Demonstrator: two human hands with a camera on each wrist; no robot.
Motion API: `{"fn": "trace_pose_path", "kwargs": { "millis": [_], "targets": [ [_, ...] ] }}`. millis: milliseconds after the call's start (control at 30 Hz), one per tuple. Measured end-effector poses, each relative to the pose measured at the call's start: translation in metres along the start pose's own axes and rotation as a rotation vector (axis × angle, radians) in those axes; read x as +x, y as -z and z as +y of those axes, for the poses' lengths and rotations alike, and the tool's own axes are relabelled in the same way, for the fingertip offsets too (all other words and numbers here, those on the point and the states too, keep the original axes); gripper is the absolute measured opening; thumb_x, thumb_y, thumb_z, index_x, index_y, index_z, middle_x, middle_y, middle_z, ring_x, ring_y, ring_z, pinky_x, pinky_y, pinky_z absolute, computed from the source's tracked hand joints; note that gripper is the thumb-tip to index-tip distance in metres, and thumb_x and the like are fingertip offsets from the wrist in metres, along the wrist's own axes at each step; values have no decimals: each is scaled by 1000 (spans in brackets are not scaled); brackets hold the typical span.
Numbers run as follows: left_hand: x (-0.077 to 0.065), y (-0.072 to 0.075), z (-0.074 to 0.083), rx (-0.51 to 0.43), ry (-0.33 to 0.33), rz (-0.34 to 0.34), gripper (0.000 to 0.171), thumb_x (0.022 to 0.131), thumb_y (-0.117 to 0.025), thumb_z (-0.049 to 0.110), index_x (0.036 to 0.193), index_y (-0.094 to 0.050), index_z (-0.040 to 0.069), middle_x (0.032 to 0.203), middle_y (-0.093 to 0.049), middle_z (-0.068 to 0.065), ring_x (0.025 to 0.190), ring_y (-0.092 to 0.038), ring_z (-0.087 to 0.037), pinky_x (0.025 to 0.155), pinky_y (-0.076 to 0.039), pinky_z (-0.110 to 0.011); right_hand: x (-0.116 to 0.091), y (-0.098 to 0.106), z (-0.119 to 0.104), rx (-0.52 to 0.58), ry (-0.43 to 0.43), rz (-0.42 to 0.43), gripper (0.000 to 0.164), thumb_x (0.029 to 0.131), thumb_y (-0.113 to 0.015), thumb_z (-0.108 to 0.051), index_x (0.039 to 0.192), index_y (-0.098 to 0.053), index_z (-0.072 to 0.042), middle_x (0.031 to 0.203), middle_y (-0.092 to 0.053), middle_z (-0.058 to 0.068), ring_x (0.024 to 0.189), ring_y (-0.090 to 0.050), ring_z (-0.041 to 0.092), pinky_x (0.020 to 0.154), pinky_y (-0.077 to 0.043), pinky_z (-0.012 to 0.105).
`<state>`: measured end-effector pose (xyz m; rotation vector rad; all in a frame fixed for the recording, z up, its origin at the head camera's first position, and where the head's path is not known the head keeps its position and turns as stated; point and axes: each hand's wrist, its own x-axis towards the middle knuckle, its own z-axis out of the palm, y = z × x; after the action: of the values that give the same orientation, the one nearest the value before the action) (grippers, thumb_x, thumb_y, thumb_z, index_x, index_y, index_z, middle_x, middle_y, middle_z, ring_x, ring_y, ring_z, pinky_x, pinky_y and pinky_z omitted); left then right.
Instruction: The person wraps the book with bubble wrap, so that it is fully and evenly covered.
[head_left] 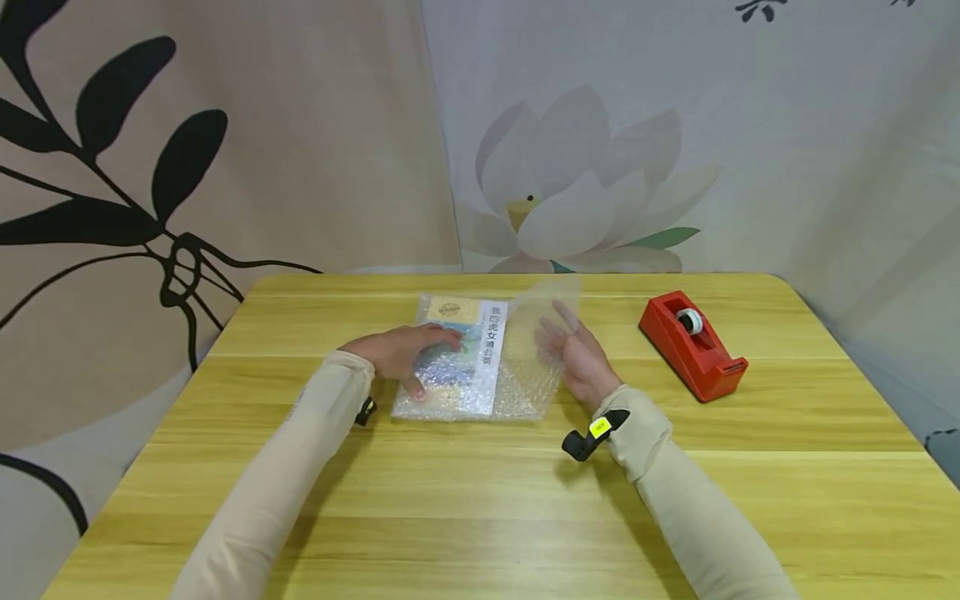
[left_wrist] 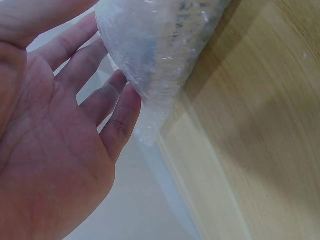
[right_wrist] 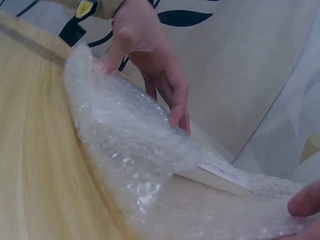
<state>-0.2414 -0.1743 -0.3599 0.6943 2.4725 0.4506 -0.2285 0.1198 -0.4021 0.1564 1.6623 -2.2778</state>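
A book (head_left: 491, 358) with a white title strip and a pale blue picture lies in bubble wrap (head_left: 528, 387) on the table. My left hand (head_left: 397, 350) rests on the wrapped book's left part, fingers spread. In the left wrist view, fingertips of the left hand (left_wrist: 55, 130) touch the bubble wrap (left_wrist: 150, 55). At the right, a loose flap of wrap stands slightly raised against my right hand (head_left: 585, 358); some fingers show through the clear film. The right wrist view catches the book's page edge (right_wrist: 215, 182) between wrap layers and only part of the right hand (right_wrist: 306, 202).
A red tape dispenser (head_left: 693, 346) with a roll of tape stands to the right of the right hand. The wooden table (head_left: 465, 508) ends at a patterned cloth backdrop (head_left: 337, 150). Each wrist wears a small black camera (head_left: 592, 433).
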Motion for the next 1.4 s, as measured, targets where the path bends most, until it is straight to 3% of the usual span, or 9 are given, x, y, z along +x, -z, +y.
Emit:
{"fn": "trace_pose_path", "kwargs": {
  "millis": [267,433,600,833,1167,1400],
  "targets": [
    [0,0,0,2,-17,3,89,67,-89,15,145,-48,26,169,-21,3,156,-19,-36,122,-27,-62,-3,-7,-5,-62,66,-60,67,104,-34,2,162,-18,-28,168,-25,11,153,-31,30,126,-29,44],
    [0,0,1,-1,-6,0,89,68,-89,15,146,-47,26,170,-20,2,156,-18,-36,122,-27,-63,-1,-16,-8,-154,121,-93,65,104,-36,0,162,-20,-25,167,-26,14,153,-31,33,125,-31,47],
    [1,-1,1,5,-5,5,89,68,-90,14,145,-47,26,169,-21,3,156,-18,-35,122,-25,-62,1,-29,-11,-241,128,-98,63,105,-38,-3,161,-23,-29,167,-26,12,152,-32,31,124,-32,46],
    [3,-1,-1,12,-13,17,88,67,-90,15,144,-48,27,169,-22,3,156,-20,-35,122,-25,-62,0,-50,-14,-293,114,-124,60,106,-35,-8,160,-25,-30,169,-21,3,155,-24,25,127,-26,47],
    [1,0,0,-1,-10,24,90,67,-90,19,146,-47,25,168,-24,-1,154,-23,-37,120,-28,-66,2,-75,-7,-435,77,-210,63,105,-36,-9,161,-19,-32,171,-16,1,159,-12,25,129,-13,52],
    [2,0,-2,5,-15,38,88,67,-91,21,144,-49,23,165,-31,-4,151,-30,-38,118,-31,-65,7,-79,2,-366,-33,-277,67,105,-41,-18,163,-9,-27,172,-4,-4,160,-1,22,130,-4,50]
  ]
}}
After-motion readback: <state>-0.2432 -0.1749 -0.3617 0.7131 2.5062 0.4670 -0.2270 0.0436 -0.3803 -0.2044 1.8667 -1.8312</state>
